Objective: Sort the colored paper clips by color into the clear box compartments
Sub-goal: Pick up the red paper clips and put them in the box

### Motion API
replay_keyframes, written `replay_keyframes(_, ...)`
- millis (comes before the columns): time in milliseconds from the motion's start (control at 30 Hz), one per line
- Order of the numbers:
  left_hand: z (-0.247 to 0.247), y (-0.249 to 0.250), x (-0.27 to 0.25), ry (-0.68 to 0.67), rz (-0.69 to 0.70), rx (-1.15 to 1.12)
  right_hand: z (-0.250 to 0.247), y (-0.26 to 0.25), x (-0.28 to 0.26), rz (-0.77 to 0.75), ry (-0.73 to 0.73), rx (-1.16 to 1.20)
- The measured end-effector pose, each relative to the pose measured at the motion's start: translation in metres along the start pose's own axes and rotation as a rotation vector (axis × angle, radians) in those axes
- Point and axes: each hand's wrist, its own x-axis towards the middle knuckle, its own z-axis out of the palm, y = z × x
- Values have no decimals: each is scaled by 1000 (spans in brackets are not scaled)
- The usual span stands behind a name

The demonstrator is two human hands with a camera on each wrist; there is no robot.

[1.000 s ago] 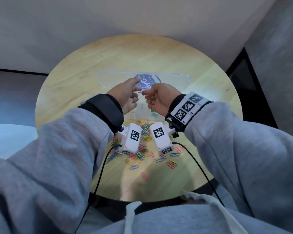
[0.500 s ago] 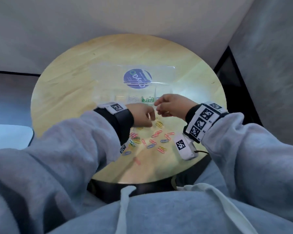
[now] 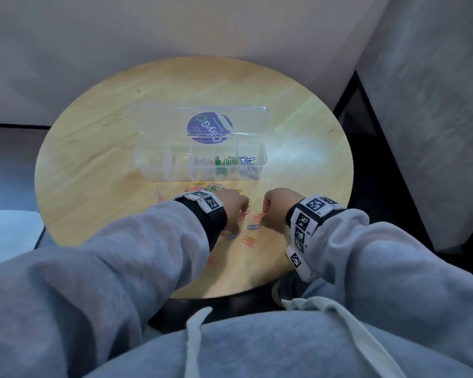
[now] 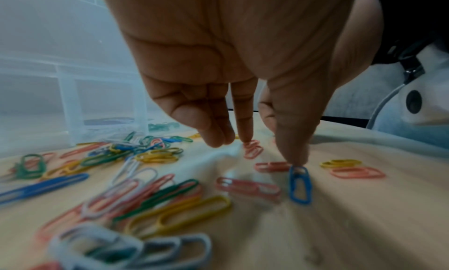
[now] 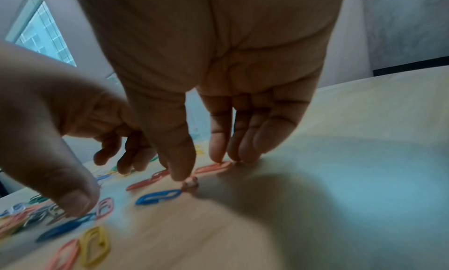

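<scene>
The clear compartment box [image 3: 159, 170] stands open mid-table, its lid [image 3: 148, 118] back; silver [image 3: 202, 160], green [image 3: 225, 160] and blue clips [image 3: 247, 160] lie in separate right-hand compartments. Loose colored clips [image 4: 150, 193] are scattered in front of it. My left hand [image 3: 234, 205] points down among them: the index tip touches a pink clip [image 4: 253, 149] and the thumb tip touches a blue clip [image 4: 300, 184]. My right hand [image 3: 277, 205] is beside it, straight fingers on another pink clip [image 5: 213, 167], the thumb by a small pink clip [image 5: 190, 184]. Neither hand holds anything.
The round wooden table [image 3: 93, 159] has its near edge just behind my wrists. The box's left compartments [image 3: 153, 162] look empty. A blue clip [image 5: 157, 196] and yellow clips [image 4: 341, 163] lie between and around the hands. A wall stands to the right.
Both hands have come down from the box toward me, onto the loose clips near the table's front edge. The fingers now touch clips on the table.
</scene>
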Motion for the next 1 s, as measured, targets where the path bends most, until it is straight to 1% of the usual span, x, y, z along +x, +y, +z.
replay_keyframes(100,1,-1,3,-4,9,-12,2,-3,4,-16,6,-24)
replay_keyframes(300,6,-5,10,44,31,-41,4,-4,8,-25,-7,-44)
replay_keyframes(500,8,-4,10,36,12,-75,4,-6,6,-23,-13,-63)
replay_keyframes(633,8,-5,10,23,-10,-95,0,-7,0,-52,26,20)
replay_keyframes(733,7,-4,9,-8,-21,-102,1,-11,5,-59,-28,-38)
replay_keyframes(933,5,-4,7,-27,-15,-133,6,-14,14,-52,-132,-135)
replay_keyframes(1000,6,-4,8,-13,-15,-145,5,-13,12,-70,-120,-123)
